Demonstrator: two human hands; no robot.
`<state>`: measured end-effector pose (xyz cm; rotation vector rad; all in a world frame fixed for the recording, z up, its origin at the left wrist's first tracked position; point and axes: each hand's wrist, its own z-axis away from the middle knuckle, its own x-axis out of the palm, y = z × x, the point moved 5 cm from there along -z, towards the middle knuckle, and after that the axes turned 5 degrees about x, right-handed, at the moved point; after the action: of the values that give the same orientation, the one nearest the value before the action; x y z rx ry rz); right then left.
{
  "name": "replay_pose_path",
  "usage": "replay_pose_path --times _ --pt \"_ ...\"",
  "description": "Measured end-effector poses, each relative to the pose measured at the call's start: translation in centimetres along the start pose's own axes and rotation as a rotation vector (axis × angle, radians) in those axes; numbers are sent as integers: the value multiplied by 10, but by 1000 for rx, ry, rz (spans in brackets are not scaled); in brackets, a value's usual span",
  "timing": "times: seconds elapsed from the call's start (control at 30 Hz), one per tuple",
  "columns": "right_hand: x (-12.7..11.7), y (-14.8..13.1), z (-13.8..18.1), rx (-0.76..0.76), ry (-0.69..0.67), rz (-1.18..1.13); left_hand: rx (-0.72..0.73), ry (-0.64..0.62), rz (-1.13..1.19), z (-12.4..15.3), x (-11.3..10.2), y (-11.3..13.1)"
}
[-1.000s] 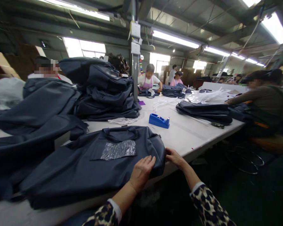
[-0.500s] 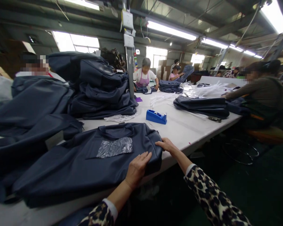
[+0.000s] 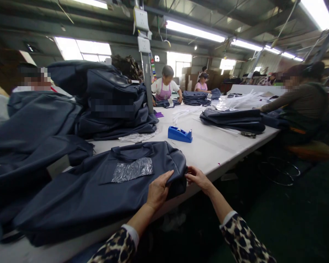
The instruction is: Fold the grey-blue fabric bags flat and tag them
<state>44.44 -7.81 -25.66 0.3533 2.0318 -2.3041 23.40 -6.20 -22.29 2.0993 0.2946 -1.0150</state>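
Note:
A dark navy bag lies flat along the near table edge, with a carry handle and a crinkled clear-plastic packet on its upper face. My left hand rests on the bag close to its right end, fingers stretched out along the material. At the bag's right end corner, my right hand has its thumb and fingers closed on a bit of the edge. What exactly those fingertips pinch is too small to make out.
A blue tape dispenser stands behind the bag on the white table. Tall piles of navy bags fill the left side around a metal post. More folded bags lie at right, beside a seated co-worker.
My right hand has shifted slightly down at the bag's end, its fingers now curled in. My left hand has moved a little left on the bag. The whole view has turned slightly.

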Motion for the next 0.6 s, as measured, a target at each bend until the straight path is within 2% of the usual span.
replay_pose_path --times 0.13,0.27,0.37,0.5,0.6 --pt "8 7 -11 -47 145 56 -89 24 114 -6 -11 -7" --pt "9 9 -9 -88 196 88 -131 50 221 -12 -17 -13" --pt "5 5 -2 -119 239 151 -76 13 134 -10 -13 -6" --pt "0 -8 7 -196 275 245 83 -38 4 1 -7 9" --pt "-1 -10 12 -229 297 287 90 -50 27 5 -7 9"
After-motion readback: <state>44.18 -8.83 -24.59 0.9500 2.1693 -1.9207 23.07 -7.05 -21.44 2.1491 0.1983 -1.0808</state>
